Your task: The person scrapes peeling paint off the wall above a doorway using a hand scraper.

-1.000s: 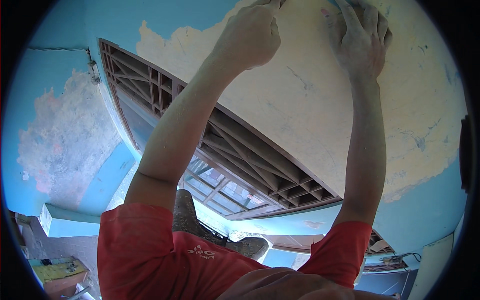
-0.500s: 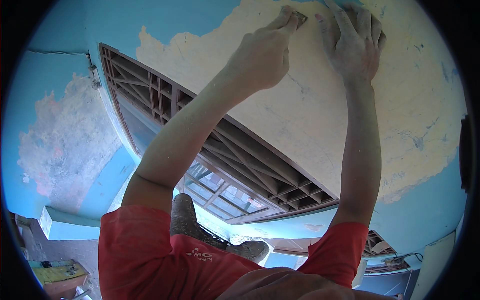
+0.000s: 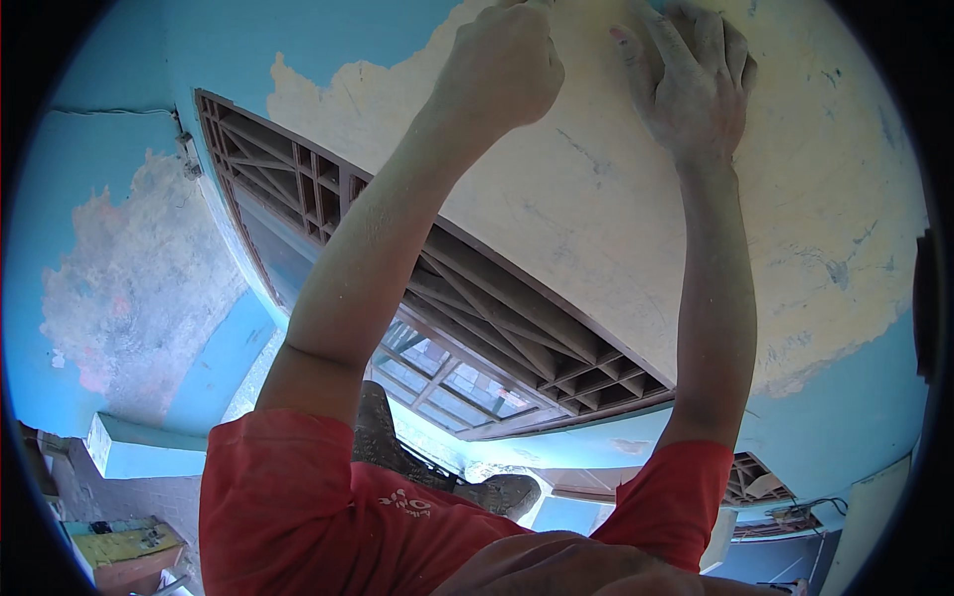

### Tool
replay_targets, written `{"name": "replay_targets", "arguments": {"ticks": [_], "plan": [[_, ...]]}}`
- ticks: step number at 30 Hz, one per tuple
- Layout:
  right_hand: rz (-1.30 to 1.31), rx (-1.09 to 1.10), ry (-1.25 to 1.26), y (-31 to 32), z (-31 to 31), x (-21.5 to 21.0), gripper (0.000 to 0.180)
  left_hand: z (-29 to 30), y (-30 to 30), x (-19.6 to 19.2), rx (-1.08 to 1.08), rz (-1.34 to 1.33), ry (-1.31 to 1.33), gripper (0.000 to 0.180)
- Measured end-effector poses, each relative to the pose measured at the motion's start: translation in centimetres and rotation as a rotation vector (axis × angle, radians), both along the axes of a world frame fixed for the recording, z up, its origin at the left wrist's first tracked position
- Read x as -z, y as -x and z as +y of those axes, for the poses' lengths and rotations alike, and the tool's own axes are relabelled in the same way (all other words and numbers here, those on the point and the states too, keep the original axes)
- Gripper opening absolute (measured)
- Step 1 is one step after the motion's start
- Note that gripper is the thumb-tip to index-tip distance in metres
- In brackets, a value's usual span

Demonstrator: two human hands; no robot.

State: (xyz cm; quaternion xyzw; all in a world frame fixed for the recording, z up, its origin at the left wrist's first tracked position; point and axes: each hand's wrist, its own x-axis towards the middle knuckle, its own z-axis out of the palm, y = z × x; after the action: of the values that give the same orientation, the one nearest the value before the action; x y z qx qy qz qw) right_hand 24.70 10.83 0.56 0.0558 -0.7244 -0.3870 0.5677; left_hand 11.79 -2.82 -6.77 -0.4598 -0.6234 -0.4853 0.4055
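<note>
High on the wall (image 3: 596, 228), where blue paint borders a large bare cream patch, my left hand (image 3: 505, 72) is closed in a pinch. Its fingertips run out of the picture at the top edge. A sliver of a small flat scraper blade (image 3: 539, 3) shows beside them; the rest is cut off. My right hand (image 3: 696, 94), dusty and pale, rests on the cream patch to the right with its fingers spread and nothing in them.
Below the patch runs a brown wooden vent lattice (image 3: 497, 308) above a paned window (image 3: 447, 382). A thin cable (image 3: 114, 110) crosses the blue wall at left. A boot (image 3: 497, 494) shows low down, and a yellowish box-like thing (image 3: 124, 546) stands at lower left.
My left hand has moved up and left along the wall, taking the scraper blade mostly out of the picture. The right hand keeps nearly the same place on the patch.
</note>
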Motion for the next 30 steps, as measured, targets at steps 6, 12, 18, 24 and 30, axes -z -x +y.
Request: {"name": "replay_targets", "arguments": {"ticks": [6,12,18,24,30], "plan": [[0.006,0.036,-0.025,-0.1,0.2,0.1,0.035,-0.8,-1.8,0.6,0.233,-0.188,0.275,0.054],[0.012,0.029,-0.045,0.2,0.1,0.3,0.038,-0.1,-1.6,1.2,0.075,-0.085,0.100,0.052],[-0.023,0.025,0.005,-0.2,-0.1,0.4,0.037,-0.1,0.2,0.1,0.019,-0.043,0.086,0.044],[-0.006,0.038,0.012,-0.3,0.2,0.5,0.037,-0.7,-0.6,0.7,0.145,-0.044,0.200,0.052],[0.022,0.085,-0.038,0.0,0.9,0.8,0.041,-0.4,0.2,0.2,0.009,-0.034,0.061,0.053]]}}
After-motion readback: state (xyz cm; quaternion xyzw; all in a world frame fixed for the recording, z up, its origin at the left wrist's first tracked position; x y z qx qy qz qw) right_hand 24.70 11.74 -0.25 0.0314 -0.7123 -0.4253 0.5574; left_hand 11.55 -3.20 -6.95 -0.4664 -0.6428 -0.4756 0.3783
